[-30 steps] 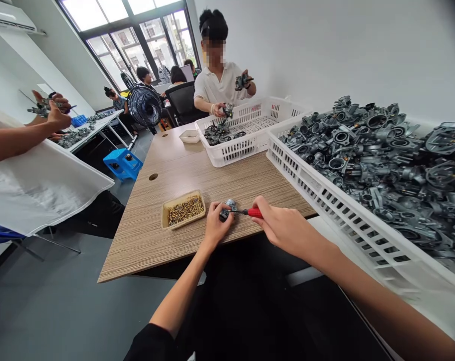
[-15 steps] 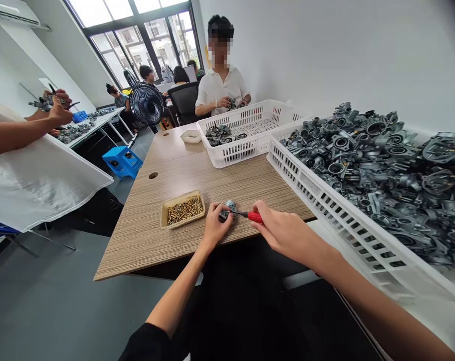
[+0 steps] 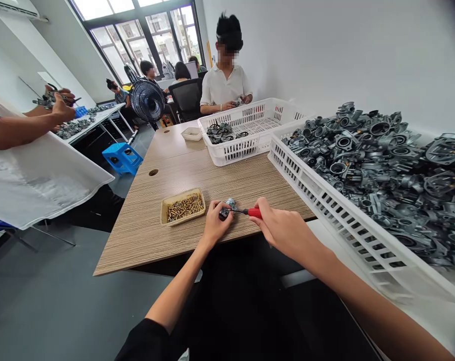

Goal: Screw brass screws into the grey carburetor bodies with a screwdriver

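Near the front edge of the wooden table [image 3: 182,173], my left hand [image 3: 215,220] is closed around a small grey metal carburetor part [image 3: 231,202], partly hidden by the fingers. My right hand [image 3: 278,220] grips the red handle of a screwdriver [image 3: 254,212]. The screwdriver lies nearly level, and its dark shaft points left to the metal part; the exact contact of its tip is too small to tell. Just left of my left hand sits a beige tray [image 3: 162,214] filled with small brass-coloured pieces [image 3: 188,206].
At right, a white crate [image 3: 325,198] is heaped with metal carburetor bodies [image 3: 378,165]. Behind it stands another white crate [image 3: 227,156] with a few parts. A co-worker [image 3: 227,85] handles a part across the table. Another person's hands [image 3: 62,103] hold parts at left.
My hands keep nearly the same place, with the screwdriver still at the part. The co-worker across the table has lowered the head and hands slightly.
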`<state>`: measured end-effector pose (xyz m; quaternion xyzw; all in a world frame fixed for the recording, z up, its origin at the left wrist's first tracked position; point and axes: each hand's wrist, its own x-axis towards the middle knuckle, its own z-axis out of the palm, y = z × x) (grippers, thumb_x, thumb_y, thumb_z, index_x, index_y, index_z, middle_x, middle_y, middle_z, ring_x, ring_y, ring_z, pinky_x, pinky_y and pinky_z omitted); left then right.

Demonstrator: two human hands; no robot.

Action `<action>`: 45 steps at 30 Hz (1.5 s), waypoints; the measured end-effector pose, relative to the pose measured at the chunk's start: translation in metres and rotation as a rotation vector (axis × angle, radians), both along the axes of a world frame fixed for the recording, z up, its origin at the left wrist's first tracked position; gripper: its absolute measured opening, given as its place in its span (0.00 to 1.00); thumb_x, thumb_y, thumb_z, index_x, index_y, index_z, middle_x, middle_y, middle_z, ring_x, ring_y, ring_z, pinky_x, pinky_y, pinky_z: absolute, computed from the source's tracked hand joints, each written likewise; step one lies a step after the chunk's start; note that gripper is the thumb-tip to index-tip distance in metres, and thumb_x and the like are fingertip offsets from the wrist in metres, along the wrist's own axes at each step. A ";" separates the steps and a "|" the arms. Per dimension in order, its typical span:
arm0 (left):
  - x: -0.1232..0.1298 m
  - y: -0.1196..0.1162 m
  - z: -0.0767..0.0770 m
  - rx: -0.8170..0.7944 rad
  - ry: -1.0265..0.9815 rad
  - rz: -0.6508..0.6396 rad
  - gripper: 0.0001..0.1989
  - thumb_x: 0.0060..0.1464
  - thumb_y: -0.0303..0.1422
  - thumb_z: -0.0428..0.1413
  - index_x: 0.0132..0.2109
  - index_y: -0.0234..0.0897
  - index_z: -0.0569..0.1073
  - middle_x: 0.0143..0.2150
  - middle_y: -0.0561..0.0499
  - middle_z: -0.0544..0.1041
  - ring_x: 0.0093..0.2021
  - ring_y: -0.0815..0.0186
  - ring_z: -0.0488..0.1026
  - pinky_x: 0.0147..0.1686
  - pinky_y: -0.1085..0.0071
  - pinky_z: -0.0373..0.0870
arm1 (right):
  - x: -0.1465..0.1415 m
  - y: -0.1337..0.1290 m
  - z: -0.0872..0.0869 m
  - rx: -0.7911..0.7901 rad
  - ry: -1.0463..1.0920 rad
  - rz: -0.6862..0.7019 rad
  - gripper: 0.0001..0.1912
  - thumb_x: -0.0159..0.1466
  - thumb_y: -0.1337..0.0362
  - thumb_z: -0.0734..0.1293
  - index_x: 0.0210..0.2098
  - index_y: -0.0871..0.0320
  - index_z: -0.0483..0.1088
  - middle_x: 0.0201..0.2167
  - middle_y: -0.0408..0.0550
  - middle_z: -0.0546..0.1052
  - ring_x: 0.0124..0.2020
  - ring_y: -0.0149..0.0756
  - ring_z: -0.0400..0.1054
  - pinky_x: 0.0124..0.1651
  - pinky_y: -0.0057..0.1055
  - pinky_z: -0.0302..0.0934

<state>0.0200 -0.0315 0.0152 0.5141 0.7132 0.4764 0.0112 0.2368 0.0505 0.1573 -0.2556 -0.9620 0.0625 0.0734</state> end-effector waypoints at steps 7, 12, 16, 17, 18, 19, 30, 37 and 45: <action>-0.001 0.000 0.000 0.004 0.014 0.006 0.05 0.57 0.32 0.60 0.42 0.41 0.76 0.43 0.48 0.70 0.48 0.61 0.72 0.52 0.63 0.71 | -0.001 0.003 0.002 -0.044 0.032 0.094 0.06 0.76 0.60 0.55 0.47 0.55 0.57 0.35 0.46 0.79 0.32 0.39 0.77 0.25 0.30 0.44; -0.001 0.001 0.000 -0.002 0.003 0.002 0.05 0.57 0.31 0.60 0.42 0.41 0.75 0.43 0.49 0.70 0.48 0.62 0.72 0.52 0.64 0.71 | -0.002 0.000 0.002 0.061 -0.010 -0.014 0.15 0.76 0.51 0.54 0.45 0.56 0.59 0.28 0.47 0.77 0.28 0.41 0.76 0.24 0.32 0.40; 0.000 0.000 0.000 0.009 -0.004 0.002 0.05 0.57 0.30 0.60 0.42 0.41 0.75 0.44 0.49 0.70 0.48 0.62 0.72 0.52 0.64 0.71 | -0.001 -0.001 0.000 -0.056 0.062 0.121 0.06 0.76 0.60 0.55 0.48 0.54 0.58 0.38 0.45 0.80 0.32 0.38 0.76 0.26 0.30 0.44; 0.000 0.000 0.000 0.009 -0.005 0.002 0.05 0.57 0.31 0.60 0.42 0.41 0.75 0.44 0.49 0.70 0.48 0.62 0.72 0.52 0.64 0.71 | -0.001 -0.001 -0.001 -0.043 0.061 0.105 0.07 0.76 0.59 0.55 0.47 0.54 0.58 0.37 0.45 0.80 0.31 0.38 0.76 0.26 0.30 0.44; 0.000 0.000 0.001 0.009 -0.005 0.001 0.05 0.57 0.31 0.60 0.42 0.41 0.75 0.44 0.48 0.70 0.48 0.62 0.72 0.52 0.64 0.70 | -0.001 -0.001 -0.001 -0.010 0.051 0.066 0.09 0.76 0.57 0.54 0.46 0.55 0.59 0.34 0.45 0.79 0.30 0.39 0.76 0.25 0.30 0.42; 0.000 0.000 0.001 0.008 -0.004 0.000 0.05 0.57 0.31 0.60 0.42 0.41 0.75 0.44 0.48 0.70 0.48 0.62 0.72 0.52 0.64 0.70 | -0.002 0.000 -0.001 0.028 0.037 0.024 0.11 0.76 0.55 0.53 0.45 0.55 0.59 0.30 0.45 0.78 0.29 0.40 0.76 0.25 0.31 0.40; 0.001 0.000 0.002 0.005 -0.017 -0.005 0.04 0.58 0.31 0.60 0.42 0.41 0.76 0.43 0.49 0.70 0.47 0.62 0.72 0.51 0.64 0.70 | -0.001 0.003 0.000 0.020 0.010 -0.014 0.14 0.76 0.53 0.53 0.46 0.57 0.60 0.29 0.48 0.78 0.29 0.43 0.76 0.25 0.31 0.43; 0.001 0.000 0.002 -0.004 -0.012 -0.005 0.05 0.58 0.31 0.60 0.42 0.40 0.75 0.43 0.49 0.69 0.47 0.62 0.72 0.51 0.65 0.70 | 0.000 -0.001 -0.001 -0.053 0.041 0.125 0.08 0.76 0.59 0.54 0.49 0.55 0.59 0.35 0.46 0.80 0.30 0.39 0.76 0.26 0.29 0.45; 0.001 0.000 0.001 0.005 -0.008 -0.006 0.04 0.58 0.31 0.60 0.42 0.40 0.75 0.43 0.49 0.69 0.46 0.63 0.71 0.51 0.65 0.70 | 0.000 0.007 -0.001 -0.083 0.101 0.148 0.08 0.76 0.59 0.55 0.52 0.54 0.58 0.39 0.46 0.80 0.35 0.40 0.77 0.28 0.29 0.49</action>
